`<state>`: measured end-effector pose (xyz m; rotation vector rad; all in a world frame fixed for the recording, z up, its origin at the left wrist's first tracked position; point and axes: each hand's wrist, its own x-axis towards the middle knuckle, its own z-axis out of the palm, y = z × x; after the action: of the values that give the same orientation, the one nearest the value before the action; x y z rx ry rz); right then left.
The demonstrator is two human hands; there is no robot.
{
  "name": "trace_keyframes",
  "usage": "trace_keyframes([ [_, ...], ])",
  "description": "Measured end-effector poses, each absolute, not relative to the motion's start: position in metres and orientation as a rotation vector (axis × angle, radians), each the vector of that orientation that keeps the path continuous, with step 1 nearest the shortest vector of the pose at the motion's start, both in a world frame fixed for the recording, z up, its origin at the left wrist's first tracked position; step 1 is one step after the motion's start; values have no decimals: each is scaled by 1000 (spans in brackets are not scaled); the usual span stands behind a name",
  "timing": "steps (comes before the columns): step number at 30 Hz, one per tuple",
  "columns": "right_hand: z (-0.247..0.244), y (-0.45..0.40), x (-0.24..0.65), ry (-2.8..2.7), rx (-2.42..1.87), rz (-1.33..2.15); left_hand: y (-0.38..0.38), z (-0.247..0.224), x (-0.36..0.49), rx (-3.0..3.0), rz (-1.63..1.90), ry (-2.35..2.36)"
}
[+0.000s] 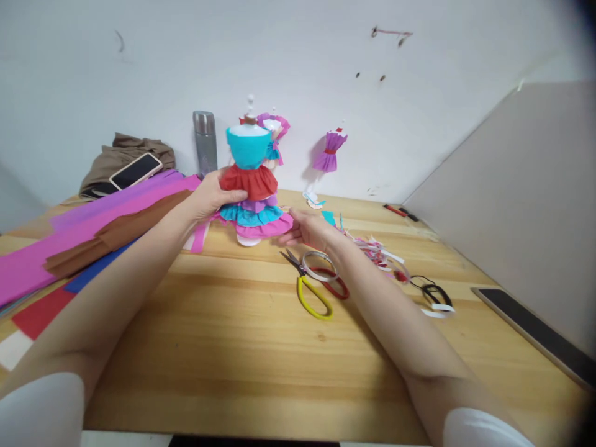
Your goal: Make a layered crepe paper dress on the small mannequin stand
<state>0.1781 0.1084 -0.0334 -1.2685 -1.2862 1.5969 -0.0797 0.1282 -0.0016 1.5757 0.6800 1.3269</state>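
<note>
A small white mannequin [251, 149] stands upright near the table's middle, wearing a turquoise top, a red layer and a tiered purple, turquoise and pink skirt. My left hand [218, 194] is wrapped round its left side at the red layer, thumb across the front. At the skirt's right edge is my right hand [305, 228], fingers loosely spread beside the pink hem; whether they pinch the paper is not clear. Scissors [314, 298] with one yellow and one red handle lie just in front, a roll of tape [321, 266] over them.
Coloured paper sheets [107, 217] cover the left side, with a phone [136, 171] and brown cloth [139, 147] behind. A bottle [205, 146] and another dressed mannequin [329, 155] stand at the back. Scraps [375, 251], a black cord [437, 297] and a tablet [535, 332] lie right.
</note>
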Motion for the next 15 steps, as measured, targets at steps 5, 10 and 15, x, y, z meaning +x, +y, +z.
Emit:
trace_keyframes([
  [5, -26, 98, 164, -1042, -898, 1891, 129, -1, -88, 1642, 1320, 713],
  [10, -31, 91, 150, -906, -808, 1854, 132, -3, -90, 1656, 1352, 784],
  [15, -29, 90, 150, -786, -890, 1847, 136, -4, -91, 1605, 1405, 704],
])
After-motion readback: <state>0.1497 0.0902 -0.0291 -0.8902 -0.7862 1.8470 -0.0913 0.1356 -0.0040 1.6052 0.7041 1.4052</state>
